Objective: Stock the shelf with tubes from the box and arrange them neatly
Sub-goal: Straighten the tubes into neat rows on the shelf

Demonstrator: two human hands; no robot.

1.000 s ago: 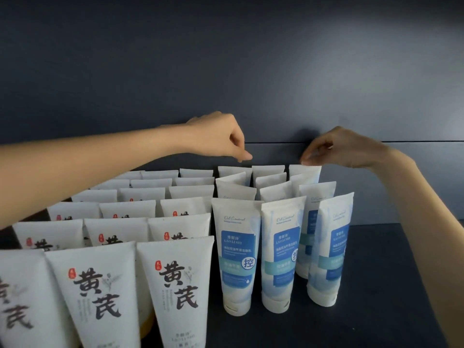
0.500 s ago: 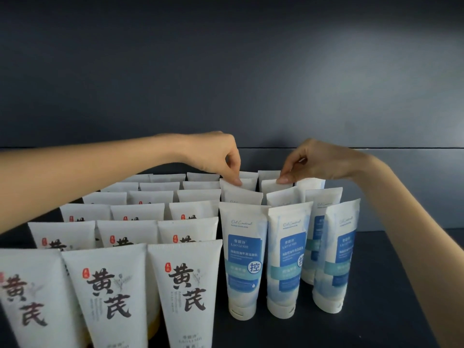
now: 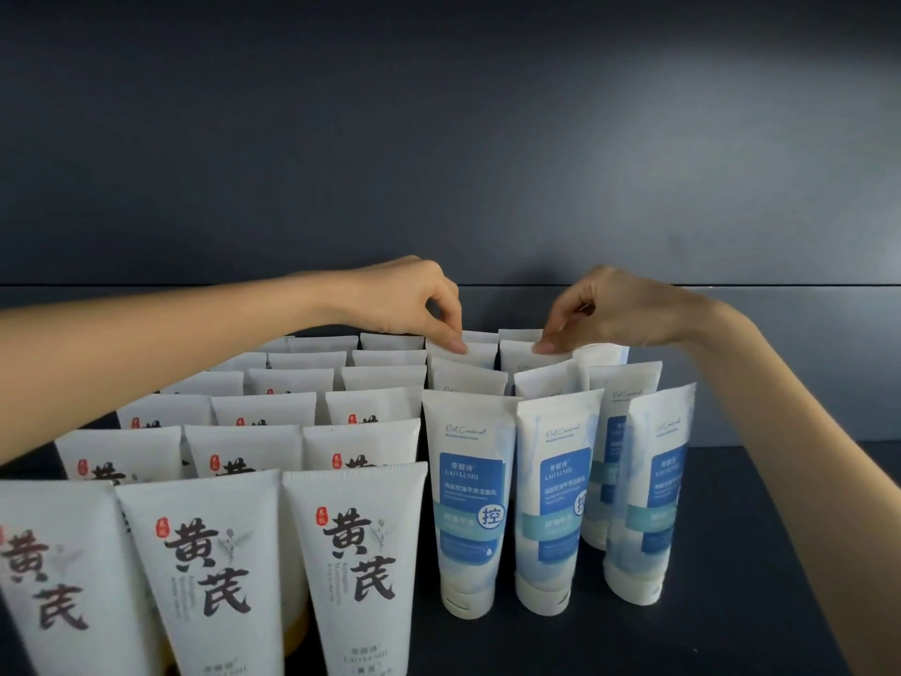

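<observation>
two blocks of tubes stand cap-down on the dark shelf (image 3: 760, 529). from 7 to 9 o'clock, the calligraphy tubes (image 3: 361, 568) form three columns, six rows deep as far as i can count; the left forearm (image 3: 146, 344) crosses over the far left ones. at 5 o'clock, four blue-label tubes (image 3: 470, 505) show their labels, three in front and one just behind, the front right one tilted; about seven more plain white tops crowd behind them, overlapping too much for a sure count. the left hand (image 3: 414, 300), fingers curled, pinches the top edge of the rear left tube (image 3: 480, 357) between thumb and forefinger. the right hand (image 3: 604, 309) pinches the rear right tube (image 3: 524, 359) the same way. both stand near the back wall (image 3: 439, 139), at 12 o'clock of the blue block.
</observation>
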